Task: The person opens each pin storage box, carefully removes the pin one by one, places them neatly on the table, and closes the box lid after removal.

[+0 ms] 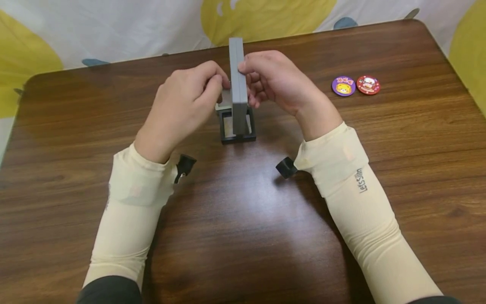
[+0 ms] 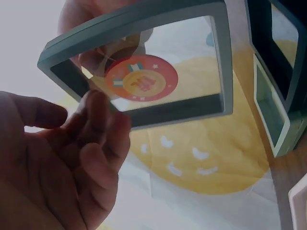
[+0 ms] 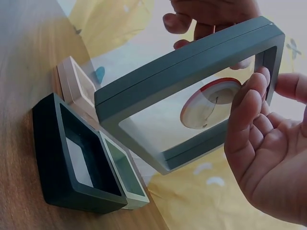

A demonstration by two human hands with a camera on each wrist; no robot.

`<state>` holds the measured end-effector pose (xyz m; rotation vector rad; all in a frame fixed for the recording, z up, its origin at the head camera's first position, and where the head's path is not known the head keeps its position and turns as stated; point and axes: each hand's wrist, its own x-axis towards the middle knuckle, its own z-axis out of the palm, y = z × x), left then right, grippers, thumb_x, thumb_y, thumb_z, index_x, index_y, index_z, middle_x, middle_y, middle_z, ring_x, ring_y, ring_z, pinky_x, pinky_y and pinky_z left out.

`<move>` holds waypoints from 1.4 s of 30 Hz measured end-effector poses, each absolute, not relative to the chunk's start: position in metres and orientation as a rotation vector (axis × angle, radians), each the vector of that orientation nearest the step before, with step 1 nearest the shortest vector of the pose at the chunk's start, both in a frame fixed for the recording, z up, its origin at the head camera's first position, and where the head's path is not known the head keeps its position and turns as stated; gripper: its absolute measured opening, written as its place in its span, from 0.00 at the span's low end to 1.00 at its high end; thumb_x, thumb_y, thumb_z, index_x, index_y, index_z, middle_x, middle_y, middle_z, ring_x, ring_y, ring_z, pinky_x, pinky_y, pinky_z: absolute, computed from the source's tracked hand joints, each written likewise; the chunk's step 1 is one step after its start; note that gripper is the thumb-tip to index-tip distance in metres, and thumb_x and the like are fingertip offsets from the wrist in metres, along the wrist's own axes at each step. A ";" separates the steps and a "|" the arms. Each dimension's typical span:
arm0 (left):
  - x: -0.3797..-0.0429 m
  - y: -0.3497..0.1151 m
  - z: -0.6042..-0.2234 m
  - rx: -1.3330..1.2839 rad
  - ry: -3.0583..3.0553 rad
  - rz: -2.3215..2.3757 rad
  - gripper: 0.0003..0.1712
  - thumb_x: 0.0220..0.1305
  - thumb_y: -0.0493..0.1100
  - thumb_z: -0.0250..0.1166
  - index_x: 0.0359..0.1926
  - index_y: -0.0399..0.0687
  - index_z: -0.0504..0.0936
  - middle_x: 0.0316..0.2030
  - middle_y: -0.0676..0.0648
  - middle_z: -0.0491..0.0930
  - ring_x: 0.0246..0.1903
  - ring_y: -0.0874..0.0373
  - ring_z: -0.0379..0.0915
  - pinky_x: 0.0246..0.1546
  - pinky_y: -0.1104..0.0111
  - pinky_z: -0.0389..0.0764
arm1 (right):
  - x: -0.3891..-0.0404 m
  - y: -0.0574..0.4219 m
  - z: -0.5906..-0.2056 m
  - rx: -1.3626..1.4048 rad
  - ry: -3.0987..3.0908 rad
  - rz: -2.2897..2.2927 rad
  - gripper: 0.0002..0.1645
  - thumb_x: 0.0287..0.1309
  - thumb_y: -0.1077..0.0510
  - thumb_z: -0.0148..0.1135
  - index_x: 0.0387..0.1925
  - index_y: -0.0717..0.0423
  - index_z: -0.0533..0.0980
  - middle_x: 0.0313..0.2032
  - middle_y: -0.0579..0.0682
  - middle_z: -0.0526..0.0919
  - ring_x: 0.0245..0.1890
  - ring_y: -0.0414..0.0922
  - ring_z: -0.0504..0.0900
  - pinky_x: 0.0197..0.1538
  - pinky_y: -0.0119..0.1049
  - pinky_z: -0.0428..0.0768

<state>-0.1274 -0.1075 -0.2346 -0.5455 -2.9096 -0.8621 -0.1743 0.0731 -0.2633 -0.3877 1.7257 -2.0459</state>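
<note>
A grey display frame point(image 1: 238, 86) with a clear film window stands on edge between both hands. Inside its window, a round red and orange badge point(image 2: 153, 76) shows its printed face to the left; its pale back appears in the right wrist view. My right hand point(image 1: 282, 80) pinches the upper bar, thumb on the outer edge and fingertips against the film. From the opposite side, my left hand point(image 1: 186, 95) has bent fingers at the same bar, index fingertip close to the badge. The badge's rim is partly hidden behind fingers.
Beneath the grey frame, a black frame point(image 1: 238, 139) stands on the wooden table point(image 1: 243, 236), with a pale green frame point(image 3: 136, 189) beside it and a pinkish frame point(image 3: 72, 86) beyond. Two round badges, purple point(image 1: 344, 86) and red point(image 1: 368, 85), lie to the right.
</note>
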 end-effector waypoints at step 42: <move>-0.128 -0.089 -0.249 -0.478 -3.036 -1.245 0.19 0.69 0.52 0.48 0.27 0.45 0.70 0.17 0.47 0.75 0.19 0.55 0.72 0.20 0.67 0.70 | -0.170 0.069 -0.263 -0.308 1.842 -1.886 0.13 0.52 0.64 0.41 0.18 0.60 0.70 0.09 0.45 0.74 0.09 0.39 0.69 0.12 0.29 0.69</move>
